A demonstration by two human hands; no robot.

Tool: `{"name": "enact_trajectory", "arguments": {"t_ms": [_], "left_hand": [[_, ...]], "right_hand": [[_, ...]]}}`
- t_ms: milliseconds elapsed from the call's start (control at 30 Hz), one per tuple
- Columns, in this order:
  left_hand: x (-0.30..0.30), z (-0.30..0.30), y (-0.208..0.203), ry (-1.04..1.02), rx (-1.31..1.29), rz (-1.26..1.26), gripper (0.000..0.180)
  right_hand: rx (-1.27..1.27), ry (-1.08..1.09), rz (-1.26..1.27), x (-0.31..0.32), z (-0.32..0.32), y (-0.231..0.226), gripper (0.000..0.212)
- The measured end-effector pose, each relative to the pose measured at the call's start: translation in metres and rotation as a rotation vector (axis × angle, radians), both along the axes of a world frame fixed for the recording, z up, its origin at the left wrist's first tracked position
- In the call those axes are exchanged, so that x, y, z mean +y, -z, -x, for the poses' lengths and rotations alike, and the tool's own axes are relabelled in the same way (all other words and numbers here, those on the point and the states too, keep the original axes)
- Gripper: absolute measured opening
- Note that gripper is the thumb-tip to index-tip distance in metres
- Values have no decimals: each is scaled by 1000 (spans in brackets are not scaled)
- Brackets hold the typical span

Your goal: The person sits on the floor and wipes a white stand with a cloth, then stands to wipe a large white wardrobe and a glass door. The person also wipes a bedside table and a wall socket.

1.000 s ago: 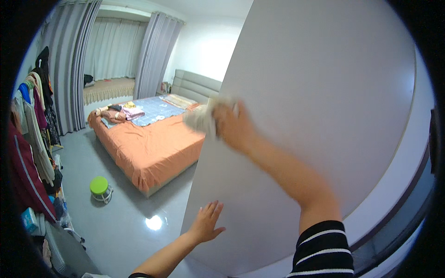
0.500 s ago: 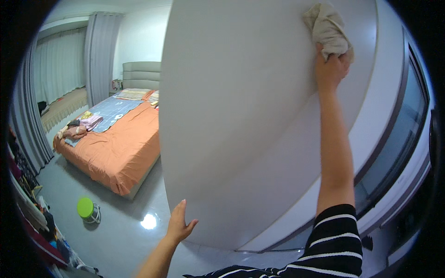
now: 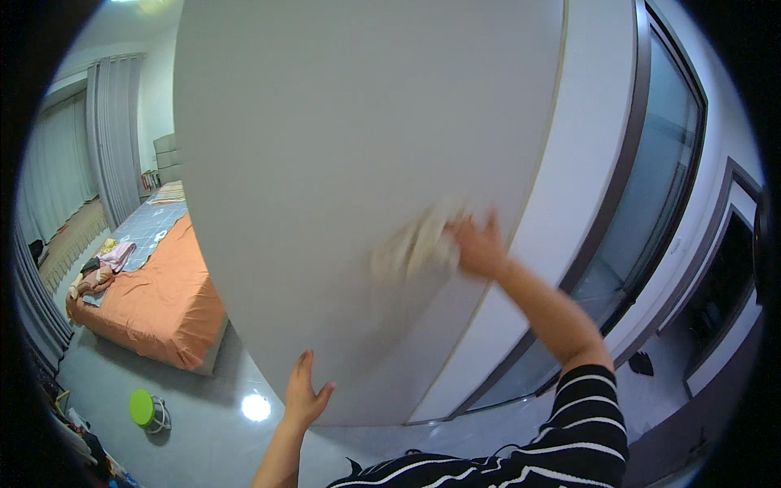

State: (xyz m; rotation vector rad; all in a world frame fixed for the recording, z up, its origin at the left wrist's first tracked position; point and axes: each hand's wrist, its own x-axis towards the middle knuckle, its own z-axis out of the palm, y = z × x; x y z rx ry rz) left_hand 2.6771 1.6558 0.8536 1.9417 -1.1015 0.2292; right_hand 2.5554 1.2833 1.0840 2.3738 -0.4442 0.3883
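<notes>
Two hands on one big pale grey panel (image 3: 342,163), a flat upright face like a cupboard door or partition that fills most of the view. Right hand (image 3: 480,244) is up near the panel's right edge, fingers spread and pressed flat over a crumpled beige cloth (image 3: 415,252); the cloth is pinned against the surface rather than gripped in a fist, and it is motion-blurred, which fits wiping. Left hand (image 3: 305,398) sits low at the panel's bottom edge, open, palm on the face, holding nothing; looks like a brace to stop the panel swinging under the wiping pressure. Striped sleeve (image 3: 586,423) on the right arm. Behind, left: bed with orange cover (image 3: 154,301), grey curtains (image 3: 114,154), lime green round stool (image 3: 142,407) on glossy floor. Right: dark-framed window (image 3: 651,203). No packages, labels or signs visible anywhere.
</notes>
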Motion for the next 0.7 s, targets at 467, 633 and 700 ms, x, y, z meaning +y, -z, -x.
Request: {"name": "enact_trajectory", "arguments": {"t_ms": [467, 633, 700], "left_hand": [[-87, 56, 19, 177, 118, -93, 75], [-62, 48, 22, 88, 130, -48, 73], [-55, 46, 21, 66, 145, -15, 73]], "right_hand": [[-394, -269, -106, -56, 45, 218, 60], [297, -560, -45, -39, 72, 285, 39], [258, -649, 98, -38, 48, 240, 43]]}}
